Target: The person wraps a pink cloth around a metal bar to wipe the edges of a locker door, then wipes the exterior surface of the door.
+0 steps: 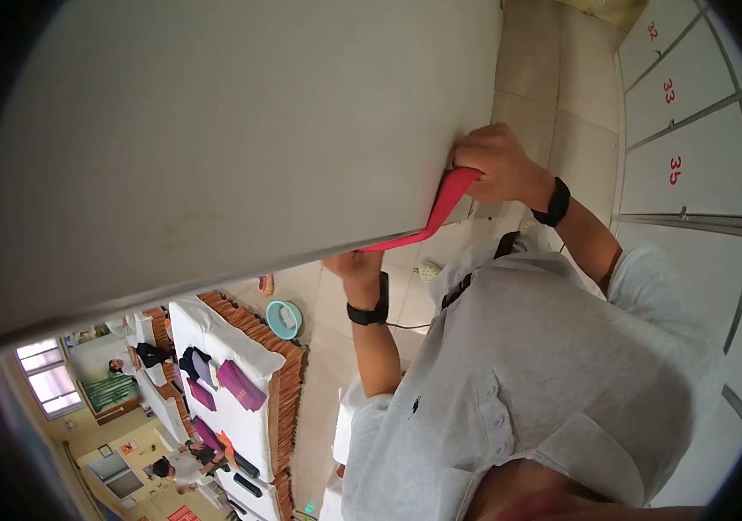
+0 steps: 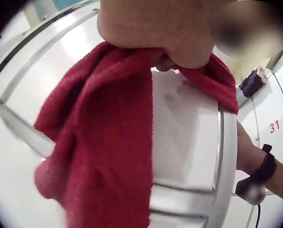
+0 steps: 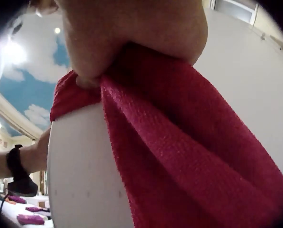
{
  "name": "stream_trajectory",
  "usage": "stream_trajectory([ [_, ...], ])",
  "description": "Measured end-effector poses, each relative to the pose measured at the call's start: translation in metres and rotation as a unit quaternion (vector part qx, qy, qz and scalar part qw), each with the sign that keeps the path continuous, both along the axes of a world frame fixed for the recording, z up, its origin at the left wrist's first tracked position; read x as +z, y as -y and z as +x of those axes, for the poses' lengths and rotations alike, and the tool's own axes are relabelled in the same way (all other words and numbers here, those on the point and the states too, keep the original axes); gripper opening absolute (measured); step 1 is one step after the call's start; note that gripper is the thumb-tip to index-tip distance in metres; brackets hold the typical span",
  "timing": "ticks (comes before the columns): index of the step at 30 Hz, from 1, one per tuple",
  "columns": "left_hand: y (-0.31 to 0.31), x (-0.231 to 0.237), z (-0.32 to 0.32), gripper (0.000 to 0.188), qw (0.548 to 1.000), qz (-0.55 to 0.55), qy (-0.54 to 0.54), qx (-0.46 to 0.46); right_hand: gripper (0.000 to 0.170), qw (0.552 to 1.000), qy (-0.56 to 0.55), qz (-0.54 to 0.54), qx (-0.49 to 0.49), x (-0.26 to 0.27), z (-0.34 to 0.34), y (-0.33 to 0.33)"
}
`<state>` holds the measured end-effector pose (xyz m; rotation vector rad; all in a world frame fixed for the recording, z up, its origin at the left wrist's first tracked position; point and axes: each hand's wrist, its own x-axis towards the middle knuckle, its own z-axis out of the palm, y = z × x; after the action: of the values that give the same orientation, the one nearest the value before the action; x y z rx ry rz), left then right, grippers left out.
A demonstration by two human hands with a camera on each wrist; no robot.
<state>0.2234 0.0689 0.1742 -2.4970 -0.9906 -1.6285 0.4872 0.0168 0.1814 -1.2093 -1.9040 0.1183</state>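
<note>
The left hand [image 1: 358, 269] and right hand [image 1: 500, 163] each grip a crimson terry-cloth towel [image 2: 115, 137], stretched between them along the edge of a broad, flat white panel [image 1: 241, 130]; the left fingertips seem curled, though largely hidden. In the head view, red-numbered white metal lockers [image 1: 691, 139] stand right of the panel, and a round pale-blue basin [image 1: 296, 333] sits just below it.

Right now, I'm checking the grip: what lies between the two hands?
Red cloth runs between the left hand and right hand, along the white panel's edge; the head view shows it.
</note>
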Motion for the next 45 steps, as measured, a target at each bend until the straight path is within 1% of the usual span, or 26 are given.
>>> stream_trajectory([
  [1,-0.004,0.013,0.002,0.019,1.000,0.000,-0.002,-0.005,0.017,0.999,-0.027,0.032,-0.005,0.011,-0.004,-0.002],
  [3,-0.014,0.029,0.005,0.019,0.997,0.001,0.059,-0.056,0.018,0.996,-0.055,0.066,-0.018,0.012,-0.008,-0.002],
  [8,-0.019,-0.016,0.006,0.021,0.996,-0.024,0.069,-0.054,0.015,0.977,-0.211,-0.017,-0.025,-0.026,-0.030,0.011],
  [9,-0.015,-0.019,0.008,0.019,0.996,-0.028,0.049,-0.069,0.015,0.976,-0.214,-0.021,-0.031,-0.031,-0.033,0.015],
  [11,-0.014,-0.028,0.013,0.018,0.995,-0.032,0.029,-0.085,0.013,0.952,-0.280,-0.116,-0.052,-0.040,-0.036,0.022],
  [13,-0.016,-0.052,0.010,0.013,0.992,-0.077,0.018,-0.103,0.012,0.955,-0.261,-0.124,-0.069,-0.064,-0.034,0.023],
  [14,-0.012,-0.060,0.006,0.011,0.983,-0.141,-0.003,-0.119,0.011,0.957,-0.243,-0.132,-0.082,-0.077,-0.035,0.027],
  [15,-0.006,-0.070,0.004,0.011,0.983,-0.141,-0.003,-0.119,0.011,0.957,-0.243,-0.132,-0.083,-0.090,-0.035,0.032],
  [17,0.003,-0.084,0.006,0.009,0.945,-0.315,0.017,-0.087,0.012,0.936,-0.221,-0.254,-0.104,-0.105,-0.034,0.039],
  [18,0.008,-0.087,0.005,0.008,0.923,-0.372,0.035,-0.088,0.012,0.937,-0.220,-0.251,-0.106,-0.106,-0.035,0.043],
  [19,0.012,-0.085,0.007,0.008,0.924,-0.370,0.036,-0.091,0.014,0.911,-0.232,-0.325,-0.108,-0.105,-0.039,0.049],
  [20,0.018,-0.083,0.007,0.014,0.886,-0.449,0.078,-0.086,0.015,0.878,-0.243,-0.398,-0.108,-0.105,-0.041,0.055],
  [21,0.023,-0.079,0.009,0.019,0.840,-0.523,0.121,-0.079,0.015,0.879,-0.240,-0.398,-0.107,-0.110,-0.040,0.055],
  [23,0.029,-0.072,0.010,0.023,0.822,-0.551,0.128,-0.060,0.016,0.947,-0.132,-0.278,-0.091,-0.120,-0.044,0.055],
  [25,0.027,-0.083,0.007,0.023,0.791,-0.583,0.163,-0.084,0.017,0.953,-0.128,-0.261,-0.082,-0.121,-0.044,0.054],
  [26,0.028,-0.087,0.006,0.023,0.790,-0.585,0.165,-0.078,0.018,0.958,-0.128,-0.246,-0.078,-0.119,-0.045,0.055],
  [27,0.028,-0.092,0.007,0.021,0.765,-0.603,0.206,-0.096,0.018,0.957,-0.129,-0.249,-0.073,-0.115,-0.045,0.056],
  [28,0.030,-0.092,0.009,0.021,0.737,-0.619,0.245,-0.115,0.018,0.944,-0.125,-0.297,-0.069,-0.104,-0.044,0.056],
  [29,0.035,-0.091,0.011,0.021,0.737,-0.620,0.246,-0.111,0.019,0.929,-0.121,-0.344,-0.065,-0.099,-0.044,0.057],
  [33,0.041,-0.094,0.011,0.018,0.722,-0.642,0.240,-0.095,0.019,0.906,-0.166,-0.387,-0.030,-0.110,-0.046,0.058],
  [35,0.042,-0.088,0.012,0.021,0.733,-0.633,0.226,-0.100,0.018,0.938,-0.109,-0.327,-0.030,-0.112,-0.049,0.060],
  [36,0.042,-0.086,0.013,0.021,0.733,-0.634,0.226,-0.097,0.018,0.938,-0.111,-0.328,-0.028,-0.111,-0.052,0.062],
  [38,0.041,-0.080,0.017,0.019,0.698,-0.644,0.292,-0.115,0.017,0.969,-0.113,-0.214,-0.057,-0.107,-0.061,0.066],
  [39,0.041,-0.077,0.017,0.019,0.699,-0.643,0.293,-0.112,0.017,0.969,-0.114,-0.214,-0.053,-0.107,-0.066,0.067],
  [41,0.043,-0.070,0.016,0.018,0.675,-0.662,0.299,-0.130,0.018,0.985,-0.129,-0.105,-0.039,-0.106,-0.075,0.070],
  [45,0.041,-0.080,0.011,0.017,0.705,-0.644,0.270,-0.119,0.023,0.978,-0.181,-0.100,-0.033,-0.105,-0.086,0.077],
])
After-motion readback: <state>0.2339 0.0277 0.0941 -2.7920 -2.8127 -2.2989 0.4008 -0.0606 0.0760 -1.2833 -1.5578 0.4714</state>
